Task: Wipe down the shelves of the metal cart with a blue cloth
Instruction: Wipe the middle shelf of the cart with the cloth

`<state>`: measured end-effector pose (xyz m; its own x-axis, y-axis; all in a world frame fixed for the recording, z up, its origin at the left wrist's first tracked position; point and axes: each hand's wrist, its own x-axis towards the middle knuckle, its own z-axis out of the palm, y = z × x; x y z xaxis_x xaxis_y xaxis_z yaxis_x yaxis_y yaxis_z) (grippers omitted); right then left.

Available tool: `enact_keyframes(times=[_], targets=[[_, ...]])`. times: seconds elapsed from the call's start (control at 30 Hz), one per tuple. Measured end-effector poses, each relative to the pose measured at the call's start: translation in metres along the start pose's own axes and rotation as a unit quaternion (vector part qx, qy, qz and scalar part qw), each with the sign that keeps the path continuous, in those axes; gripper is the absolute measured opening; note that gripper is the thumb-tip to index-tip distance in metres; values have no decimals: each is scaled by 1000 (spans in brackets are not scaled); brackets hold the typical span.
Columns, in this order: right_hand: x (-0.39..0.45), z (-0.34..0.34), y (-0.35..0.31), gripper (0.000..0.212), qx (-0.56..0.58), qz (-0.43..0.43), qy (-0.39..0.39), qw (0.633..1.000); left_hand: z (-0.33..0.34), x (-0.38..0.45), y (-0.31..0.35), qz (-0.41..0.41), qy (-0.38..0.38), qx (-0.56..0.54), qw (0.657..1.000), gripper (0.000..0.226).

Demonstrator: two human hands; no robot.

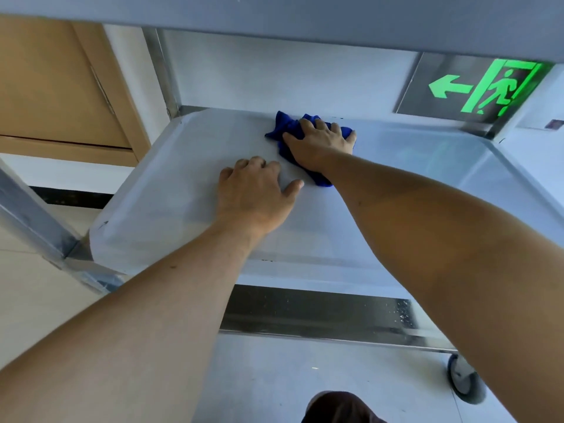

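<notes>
Cart shelf point(171, 178): right hand point(317, 145) presses blue cloth point(285, 126) flat near its back edge; left hand point(253, 190) splayed, bracing. I'd sweep overlapping strokes forward.

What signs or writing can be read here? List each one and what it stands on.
No words or numbers can be read.
Exit sign on the wall behind the cart: a green arrow pointing left and a running figure at a doorway, no letters.
Small red label at the far right: too blurred to read.
</notes>
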<state>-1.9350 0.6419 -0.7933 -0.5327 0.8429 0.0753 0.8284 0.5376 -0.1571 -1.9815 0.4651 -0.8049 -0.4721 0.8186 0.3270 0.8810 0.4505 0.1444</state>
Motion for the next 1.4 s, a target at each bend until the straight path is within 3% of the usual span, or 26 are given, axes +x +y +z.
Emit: enact_keyframes(times=[0.33,0.67,0.73,0.8,0.9,1.0,1.13,1.27,1.4], targets=[[-92,-2,30,63,6,-10,35,999,-10,-3,6,-6,-29,-15,999,56],[-202,-22,62,61,10,-2,21,1000,-34,-2,24,-38,-116,91,988,51],[-219,-24,73,63,9,-1,24,1000,-42,5,38,-71,-133,117,982,47],[-231,-28,85,63,10,-3,29,1000,-44,10,60,-51,-124,108,985,38],[-239,-31,103,65,5,3,34,999,-33,7,101,30,-117,-7,993,35],[-238,-34,122,65,5,25,25,999,-16,5,132,46,-124,-91,987,41],[-226,-37,137,62,2,54,13,998,4,7,148,71,-121,-79,987,40],[-204,-37,142,61,-2,62,8,998,12,4,145,71,-110,-98,987,55],[-175,-36,150,60,-12,66,13,998,18,4,143,81,-114,-87,986,50]])
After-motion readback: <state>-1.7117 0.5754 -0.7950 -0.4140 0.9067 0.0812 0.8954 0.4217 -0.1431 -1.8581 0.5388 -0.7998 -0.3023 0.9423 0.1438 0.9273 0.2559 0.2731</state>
